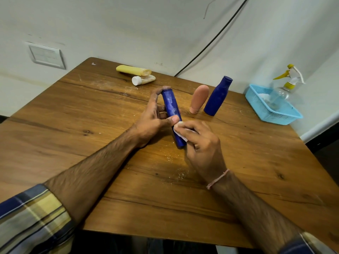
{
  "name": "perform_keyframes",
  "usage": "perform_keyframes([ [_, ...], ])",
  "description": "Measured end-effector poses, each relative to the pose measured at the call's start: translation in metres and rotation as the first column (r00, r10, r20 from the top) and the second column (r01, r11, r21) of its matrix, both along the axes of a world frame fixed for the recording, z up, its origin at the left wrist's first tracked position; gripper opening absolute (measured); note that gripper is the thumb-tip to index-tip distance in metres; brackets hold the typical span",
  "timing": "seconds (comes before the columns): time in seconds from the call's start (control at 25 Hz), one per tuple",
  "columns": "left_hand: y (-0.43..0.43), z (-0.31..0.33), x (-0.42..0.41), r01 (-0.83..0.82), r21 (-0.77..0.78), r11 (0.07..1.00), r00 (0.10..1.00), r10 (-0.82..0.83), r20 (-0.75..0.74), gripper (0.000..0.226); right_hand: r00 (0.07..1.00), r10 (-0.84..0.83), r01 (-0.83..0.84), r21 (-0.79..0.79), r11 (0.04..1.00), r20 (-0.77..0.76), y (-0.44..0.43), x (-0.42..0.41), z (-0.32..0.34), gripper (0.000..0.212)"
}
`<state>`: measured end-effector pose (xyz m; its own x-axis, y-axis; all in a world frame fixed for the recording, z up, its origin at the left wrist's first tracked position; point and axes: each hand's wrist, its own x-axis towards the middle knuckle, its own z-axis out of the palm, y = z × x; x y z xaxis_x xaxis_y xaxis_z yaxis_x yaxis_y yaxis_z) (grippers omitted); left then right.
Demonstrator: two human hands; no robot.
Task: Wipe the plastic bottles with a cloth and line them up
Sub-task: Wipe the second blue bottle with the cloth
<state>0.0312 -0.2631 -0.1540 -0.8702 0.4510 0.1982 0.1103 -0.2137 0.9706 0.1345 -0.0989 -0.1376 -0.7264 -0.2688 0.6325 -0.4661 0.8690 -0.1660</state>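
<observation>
While my left grip curls around the dusty blue bottle over the middle of the tabletop, my right grip pinches a white cloth against the bottle's lower end. Beyond, a pink bottle and a second blue bottle stand side by side; a yellow bottle and a white-capped bottle lie near the wall.
</observation>
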Motion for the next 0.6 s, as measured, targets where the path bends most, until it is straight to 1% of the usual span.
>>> perform_keyframes([
  [0.12, 0.001, 0.003, 0.001, -0.028, 0.002, 1.000, 0.999, 0.027, 0.023, 0.093, 0.997, 0.072, -0.073, 0.147, 0.986, 0.011, 0.016, 0.023, -0.009, 0.031],
  [0.2, 0.004, 0.004, 0.002, -0.035, -0.003, 0.999, 0.999, 0.035, 0.015, 0.092, 0.996, 0.087, -0.086, 0.169, 0.982, 0.002, 0.021, 0.021, -0.004, 0.030],
  [0.28, 0.005, 0.005, 0.002, -0.024, -0.007, 1.000, 1.000, 0.024, -0.001, 0.090, 0.998, 0.062, -0.059, 0.121, 0.991, -0.021, 0.014, 0.006, 0.002, 0.034],
  [0.36, 0.003, 0.006, 0.003, 0.009, 0.007, 1.000, 1.000, -0.009, 0.008, 0.089, 1.000, 0.026, -0.026, 0.020, 0.999, 0.000, 0.005, -0.007, 0.008, 0.038],
  [0.44, -0.001, 0.005, 0.003, 0.072, 0.049, 0.996, 0.996, -0.074, 0.044, 0.095, 1.000, 0.013, -0.012, -0.036, 0.999, 0.025, -0.001, -0.012, 0.009, 0.038],
  [0.52, -0.003, 0.006, 0.001, 0.141, 0.087, 0.986, 0.987, -0.147, 0.067, 0.103, 0.999, 0.013, -0.012, -0.046, 0.999, 0.030, -0.001, -0.012, 0.007, 0.039],
  [0.6, -0.005, 0.006, -0.001, 0.193, 0.092, 0.977, 0.977, -0.200, 0.071, 0.113, 1.000, 0.016, -0.014, -0.082, 0.997, 0.023, 0.000, -0.014, 0.008, 0.038],
])
